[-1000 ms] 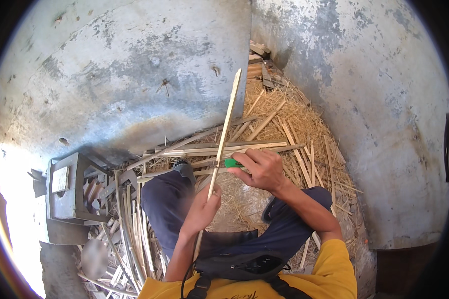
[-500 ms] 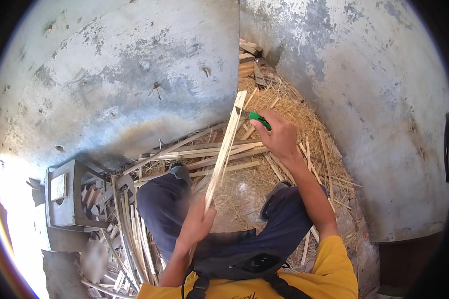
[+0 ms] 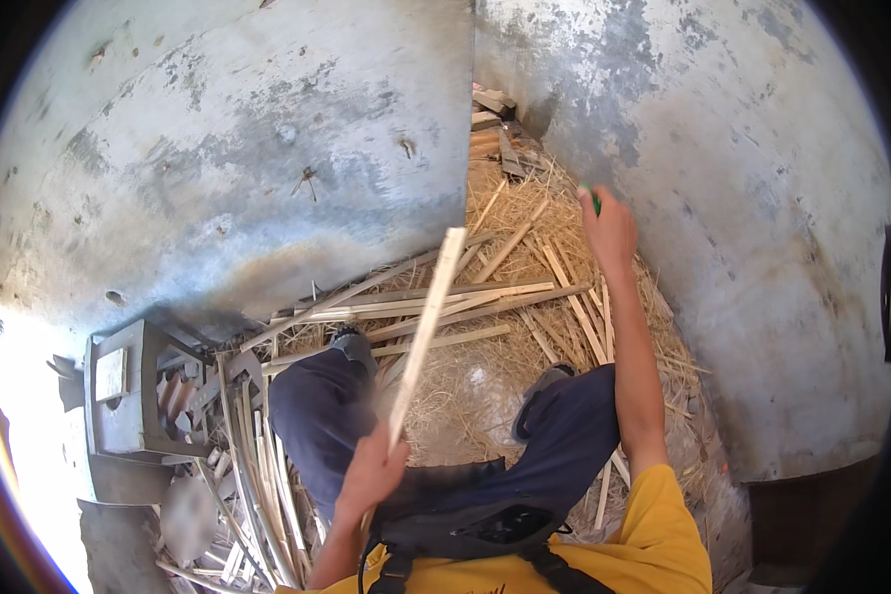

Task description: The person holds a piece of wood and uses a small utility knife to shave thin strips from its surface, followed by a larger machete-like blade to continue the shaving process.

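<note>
My left hand (image 3: 374,465) is closed round the lower part of a long pale wooden strip (image 3: 428,322), which looks like split bamboo. The strip slants up and slightly right, its squared far end raised above the floor. Well to the right of it, my right hand (image 3: 612,233) is closed on a green-handled knife (image 3: 596,204). Only a bit of the handle shows past the fingers, and the blade cannot be made out. The knife and the strip are apart.
Loose strips (image 3: 445,302) lie across the floor ahead, over straw-like shavings (image 3: 485,381). More strips (image 3: 257,475) are heaped at my left, beside a grey box-like frame (image 3: 129,396). Worn walls (image 3: 267,148) close in ahead and on the right. My bent legs (image 3: 569,426) flank the middle.
My right hand has swung right and away with the knife, whose blade was against the strip's upper end. My left hand and the strip have dropped slightly. A thin sliver alongside the strip no longer shows.
</note>
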Demonstrator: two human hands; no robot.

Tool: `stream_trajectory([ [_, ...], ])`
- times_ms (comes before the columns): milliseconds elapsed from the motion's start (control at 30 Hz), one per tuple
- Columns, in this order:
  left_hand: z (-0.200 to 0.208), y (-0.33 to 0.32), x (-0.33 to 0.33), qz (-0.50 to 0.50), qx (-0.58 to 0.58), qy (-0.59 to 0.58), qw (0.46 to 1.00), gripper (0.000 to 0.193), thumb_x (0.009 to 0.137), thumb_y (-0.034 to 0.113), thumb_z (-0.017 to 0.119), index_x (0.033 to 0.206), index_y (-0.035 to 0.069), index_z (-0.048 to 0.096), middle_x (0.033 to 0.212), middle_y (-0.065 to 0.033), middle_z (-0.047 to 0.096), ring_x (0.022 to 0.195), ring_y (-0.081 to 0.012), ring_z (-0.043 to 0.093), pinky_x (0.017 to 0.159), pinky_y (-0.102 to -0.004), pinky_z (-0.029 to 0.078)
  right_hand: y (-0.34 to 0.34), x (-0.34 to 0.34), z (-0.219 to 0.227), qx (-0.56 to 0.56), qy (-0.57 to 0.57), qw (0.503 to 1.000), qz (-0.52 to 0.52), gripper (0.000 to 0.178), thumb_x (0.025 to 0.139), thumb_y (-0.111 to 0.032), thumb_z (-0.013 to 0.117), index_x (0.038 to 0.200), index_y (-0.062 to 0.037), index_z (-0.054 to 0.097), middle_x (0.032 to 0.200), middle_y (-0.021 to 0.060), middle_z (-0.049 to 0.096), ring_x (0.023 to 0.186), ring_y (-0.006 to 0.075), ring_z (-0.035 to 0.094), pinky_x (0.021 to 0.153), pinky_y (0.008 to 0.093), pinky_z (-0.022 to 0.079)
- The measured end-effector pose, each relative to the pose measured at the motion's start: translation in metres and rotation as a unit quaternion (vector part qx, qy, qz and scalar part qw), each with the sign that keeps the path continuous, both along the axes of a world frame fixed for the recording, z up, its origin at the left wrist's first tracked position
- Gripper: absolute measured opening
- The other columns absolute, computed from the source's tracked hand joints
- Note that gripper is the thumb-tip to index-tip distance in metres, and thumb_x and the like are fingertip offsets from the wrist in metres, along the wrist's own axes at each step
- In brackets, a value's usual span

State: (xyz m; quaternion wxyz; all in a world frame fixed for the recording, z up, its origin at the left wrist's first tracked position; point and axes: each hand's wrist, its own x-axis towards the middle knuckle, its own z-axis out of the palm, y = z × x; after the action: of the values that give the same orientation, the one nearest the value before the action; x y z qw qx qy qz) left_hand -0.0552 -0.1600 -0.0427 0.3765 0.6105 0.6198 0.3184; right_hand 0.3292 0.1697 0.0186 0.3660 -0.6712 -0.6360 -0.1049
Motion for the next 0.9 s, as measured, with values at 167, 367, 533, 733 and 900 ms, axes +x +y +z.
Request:
stream_trajectory([
  [167,0.014,0.033,-0.009,0.050,0.016,0.022,0.998,0.032,0.102,0.022,0.066,0.116,-0.005,0.055,0.081,-0.0328,0.067,0.084,-0.0547,0.069,0.072,-0.0570,0.052,-0.015,-0.001,-0.033,-0.348,-0.125,0.927,0.063,0.045,0.106,-0.048,0.063,0.113,-0.0062,0.078,0.072,0.0063,0.065,0.067,0.0219,0.064,0.066,0.0411,0.053],
  [367,0.051,0.069,0.009,0.008,-0.002,0.039,0.999,0.035,0.106,0.032,0.068,0.111,-0.002,0.059,0.074,-0.0193,0.067,0.070,-0.0345,0.073,0.065,-0.0435,0.053,-0.046,-0.050,-0.002,-0.230,0.257,0.901,0.263,0.040,0.105,-0.040,0.068,0.128,-0.0075,0.072,0.083,0.0022,0.069,0.074,0.0169,0.065,0.075,0.0359,0.054],
  [533,0.057,0.105,0.019,-0.085,0.098,0.092,0.987,0.046,0.101,0.037,0.075,0.121,-0.003,0.066,0.067,-0.0171,0.066,0.063,-0.0298,0.073,0.062,-0.0425,0.054,-0.085,-0.089,0.012,-0.192,0.450,0.776,0.398,0.040,0.105,-0.027,0.071,0.135,-0.0011,0.067,0.089,0.0012,0.074,0.083,0.0136,0.069,0.082,0.0321,0.055],
  [733,0.058,0.142,0.027,-0.141,0.097,0.080,0.982,0.054,0.095,0.037,0.082,0.132,0.000,0.070,0.078,-0.0164,0.075,0.067,-0.0231,0.075,0.066,-0.0386,0.058,-0.091,-0.111,-0.012,-0.175,0.477,0.761,0.403,0.044,0.100,-0.014,0.077,0.137,0.0064,0.063,0.096,0.0071,0.079,0.092,0.0130,0.074,0.087,0.0310,0.055],
  [900,0.039,0.149,0.032,-0.146,0.041,-0.069,0.986,0.056,0.098,0.031,0.081,0.143,0.003,0.064,0.080,-0.0077,0.073,0.063,-0.0107,0.068,0.057,-0.0303,0.055,-0.090,-0.111,-0.015,-0.186,0.489,0.772,0.360,0.047,0.098,-0.011,0.079,0.137,0.0067,0.063,0.092,0.0055,0.078,0.090,0.0128,0.074,0.090,0.0305,0.054],
])
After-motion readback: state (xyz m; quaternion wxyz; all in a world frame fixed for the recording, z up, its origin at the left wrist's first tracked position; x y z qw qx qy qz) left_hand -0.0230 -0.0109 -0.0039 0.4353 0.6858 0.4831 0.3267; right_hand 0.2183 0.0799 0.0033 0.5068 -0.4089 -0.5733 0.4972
